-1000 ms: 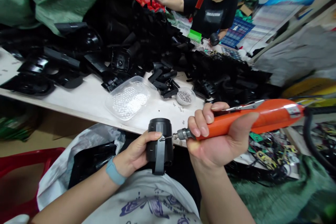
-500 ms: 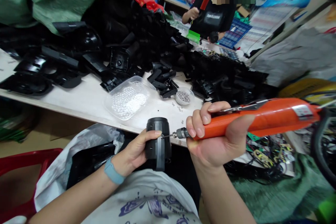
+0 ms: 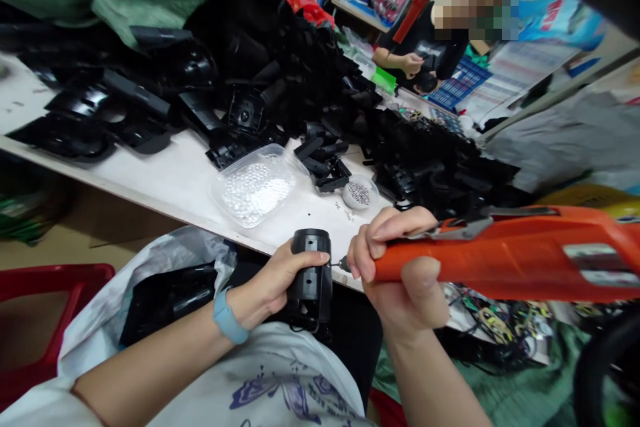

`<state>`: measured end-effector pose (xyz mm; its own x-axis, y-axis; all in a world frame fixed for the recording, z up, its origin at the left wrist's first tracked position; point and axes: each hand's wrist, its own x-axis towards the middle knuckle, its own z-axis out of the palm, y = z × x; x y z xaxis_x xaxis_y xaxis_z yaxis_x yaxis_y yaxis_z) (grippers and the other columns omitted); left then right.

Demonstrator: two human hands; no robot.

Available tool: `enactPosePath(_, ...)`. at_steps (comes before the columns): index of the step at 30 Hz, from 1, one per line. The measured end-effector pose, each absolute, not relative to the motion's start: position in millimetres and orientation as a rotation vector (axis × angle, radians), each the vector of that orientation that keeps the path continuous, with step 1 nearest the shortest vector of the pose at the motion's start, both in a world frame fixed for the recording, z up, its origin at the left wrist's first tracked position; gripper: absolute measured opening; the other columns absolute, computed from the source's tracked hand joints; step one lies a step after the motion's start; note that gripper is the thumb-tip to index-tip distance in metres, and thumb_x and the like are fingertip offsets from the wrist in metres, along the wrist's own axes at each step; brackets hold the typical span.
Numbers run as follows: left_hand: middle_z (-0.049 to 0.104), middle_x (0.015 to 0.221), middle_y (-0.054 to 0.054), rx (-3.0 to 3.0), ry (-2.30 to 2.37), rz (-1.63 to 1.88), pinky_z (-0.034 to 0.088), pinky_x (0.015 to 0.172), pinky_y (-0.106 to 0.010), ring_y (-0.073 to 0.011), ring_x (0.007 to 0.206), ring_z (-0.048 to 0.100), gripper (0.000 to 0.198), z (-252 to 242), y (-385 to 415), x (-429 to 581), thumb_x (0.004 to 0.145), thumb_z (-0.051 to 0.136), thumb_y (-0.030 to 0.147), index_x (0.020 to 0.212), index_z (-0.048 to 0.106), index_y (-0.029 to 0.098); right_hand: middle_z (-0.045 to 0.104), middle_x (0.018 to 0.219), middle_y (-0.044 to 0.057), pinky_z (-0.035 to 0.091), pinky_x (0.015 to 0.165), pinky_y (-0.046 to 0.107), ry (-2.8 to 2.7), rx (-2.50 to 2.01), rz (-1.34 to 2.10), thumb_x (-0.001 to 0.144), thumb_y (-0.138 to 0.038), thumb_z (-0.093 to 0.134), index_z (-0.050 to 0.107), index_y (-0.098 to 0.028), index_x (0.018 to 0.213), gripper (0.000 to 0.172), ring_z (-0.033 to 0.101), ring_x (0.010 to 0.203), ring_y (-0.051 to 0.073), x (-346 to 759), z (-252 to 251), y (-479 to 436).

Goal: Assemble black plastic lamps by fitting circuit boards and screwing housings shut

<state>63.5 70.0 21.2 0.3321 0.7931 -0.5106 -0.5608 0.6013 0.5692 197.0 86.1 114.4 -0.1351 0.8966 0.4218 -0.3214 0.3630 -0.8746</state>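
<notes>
My left hand (image 3: pixel 277 280) is closed around a black cylindrical plastic housing (image 3: pixel 311 287), its thumb lying across the upper right side. An orange electric screwdriver (image 3: pixel 490 253) lies in my right hand (image 3: pixel 397 263), with the fingers wrapped round its front grip. Its thin bit points left and reaches the right edge of the housing by my left thumb; whether it sits on a screw is too small to tell. Behind the housing, on the table, are a round tub of small metal screws (image 3: pixel 359 192) and a clear plastic tray (image 3: pixel 257 187).
Black plastic parts (image 3: pixel 240 73) are heaped along the white table (image 3: pixel 165 193). A red stool (image 3: pixel 60 273) and a white bag (image 3: pixel 107 320) stand at left. Circuit boards and wires (image 3: pixel 515 323) lie at right. Across the table another person (image 3: pixel 425 57) holds an orange tool.
The housing has turned in my left hand, so its strip has gone from the front and a face with holes shows. The screwdriver bit has shifted to the housing's right edge.
</notes>
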Motion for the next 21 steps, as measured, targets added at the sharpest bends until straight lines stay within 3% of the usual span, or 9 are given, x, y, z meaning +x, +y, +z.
enactPosePath(9, 0.072, 0.08, -0.006, 0.379, 0.82, 0.925, 0.052, 0.061, -0.029, -0.0188, 0.067, 0.065, 0.034, 14.9, 71.0, 62.1, 0.07, 0.089, 0.032, 0.09, 0.067, 0.015, 0.049, 0.074, -0.005, 0.042, 0.043, 0.022, -1.286, -0.566, 1.189, 0.092, -0.047, 0.072, 0.065, -0.022, 0.094, 0.027, 0.046, 0.045, 0.007, 194.1, 105.5, 87.5)
enactPosePath(14, 0.07, 0.079, -0.005, 0.429, 0.832, 0.919, 0.051, 0.061, -0.026, -0.0148, 0.064, 0.062, 0.036, 8.4, 71.4, 67.5, 0.07, 0.09, 0.034, 0.091, 0.068, 0.015, 0.047, 0.07, -0.006, 0.042, 0.041, 0.022, -1.192, -0.508, 1.129, 0.092, -0.041, 0.071, 0.064, -0.022, 0.088, 0.021, 0.046, 0.043, 0.007, 194.6, 99.1, 84.1)
enactPosePath(19, 0.071, 0.075, -0.005, 0.519, 0.88, 0.732, 0.052, 0.058, -0.028, -0.0183, 0.062, 0.064, 0.043, 26.6, 68.7, 13.5, 0.065, 0.091, 0.041, 0.093, 0.069, 0.016, 0.049, 0.071, -0.005, 0.041, 0.042, 0.02, -0.982, -0.574, 1.173, 0.089, -0.057, 0.071, 0.067, -0.022, 0.094, 0.036, 0.043, 0.043, 0.006, 219.8, 106.7, 81.3)
enactPosePath(21, 0.077, 0.087, -0.006, 0.652, 0.951, 0.673, 0.056, 0.065, -0.031, -0.0231, 0.072, 0.07, 0.05, 47.2, 61.2, -38.3, 0.062, 0.091, 0.037, 0.105, 0.073, 0.019, 0.048, 0.07, -0.005, 0.042, 0.044, 0.02, -0.932, -0.621, 1.11, 0.084, -0.06, 0.075, 0.067, -0.022, 0.092, 0.04, 0.042, 0.044, 0.005, 243.5, 110.0, 85.1)
